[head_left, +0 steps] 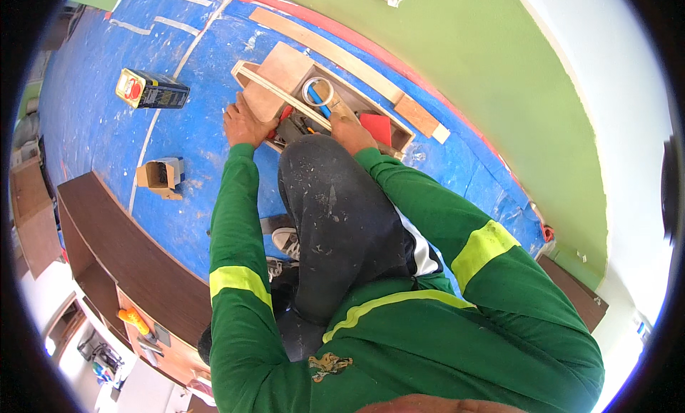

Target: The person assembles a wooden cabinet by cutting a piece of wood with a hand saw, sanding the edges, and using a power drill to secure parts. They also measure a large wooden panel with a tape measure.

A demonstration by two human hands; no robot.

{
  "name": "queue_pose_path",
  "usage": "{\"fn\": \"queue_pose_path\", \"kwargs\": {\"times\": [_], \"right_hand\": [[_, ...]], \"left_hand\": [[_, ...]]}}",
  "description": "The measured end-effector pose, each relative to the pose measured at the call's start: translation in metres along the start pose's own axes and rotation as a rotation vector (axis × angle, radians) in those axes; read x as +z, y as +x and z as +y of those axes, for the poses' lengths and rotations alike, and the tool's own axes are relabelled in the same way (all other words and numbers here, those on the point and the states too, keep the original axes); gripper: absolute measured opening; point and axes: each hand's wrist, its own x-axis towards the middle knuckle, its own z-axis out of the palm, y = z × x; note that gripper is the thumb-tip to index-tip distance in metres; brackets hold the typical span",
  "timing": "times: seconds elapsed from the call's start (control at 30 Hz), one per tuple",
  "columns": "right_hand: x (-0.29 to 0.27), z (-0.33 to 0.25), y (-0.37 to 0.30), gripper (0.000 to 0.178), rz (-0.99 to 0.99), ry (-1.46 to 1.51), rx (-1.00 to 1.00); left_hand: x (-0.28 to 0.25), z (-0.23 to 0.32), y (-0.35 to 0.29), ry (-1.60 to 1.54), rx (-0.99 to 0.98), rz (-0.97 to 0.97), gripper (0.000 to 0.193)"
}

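Observation:
In front of my bent knee a long open wooden toolbox (pixel 400 143) stands on the blue floor covering, with a pale bar running along its top. A thin wooden board (pixel 282 64) lies across its left part, passing beneath the bar. My left hand (pixel 245 124) is closed on the board's near left edge. At the bar's near end my right hand (pixel 351 133) is closed, its fingertips partly hidden. Inside the box are a roll of tape (pixel 317 92), a blue-handled tool (pixel 320 109), a red piece (pixel 376 128) and dark tools (pixel 291 130) with a red grip beside them.
Left of the box stands a dark rectangular tin (pixel 163 90); nearer is an opened small cardboard box (pixel 161 177). A long wooden strip (pixel 328 52) and a shorter piece (pixel 417 115) lie along the green wall (pixel 492 77). Dark brown furniture (pixel 132 242) occupies the lower left.

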Motion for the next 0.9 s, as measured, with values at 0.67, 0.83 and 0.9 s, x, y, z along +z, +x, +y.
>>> {"fn": "queue_pose_path", "kwargs": {"times": [0.67,0.83,0.9], "right_hand": [[-0.016,-0.014,-0.002,0.061,-0.145,0.057,0.100],[-0.021,-0.020,-0.003,0.062,-0.140,0.071,0.103],[-0.023,-0.023,-0.004,0.062,-0.167,0.066,0.105]], "left_hand": [[-0.027,0.013,0.004,0.088,-0.005,-0.101,0.133],[-0.028,0.012,0.003,0.101,-0.062,-0.137,0.136],[-0.028,0.007,0.006,0.107,-0.065,-0.189,0.137]]}}
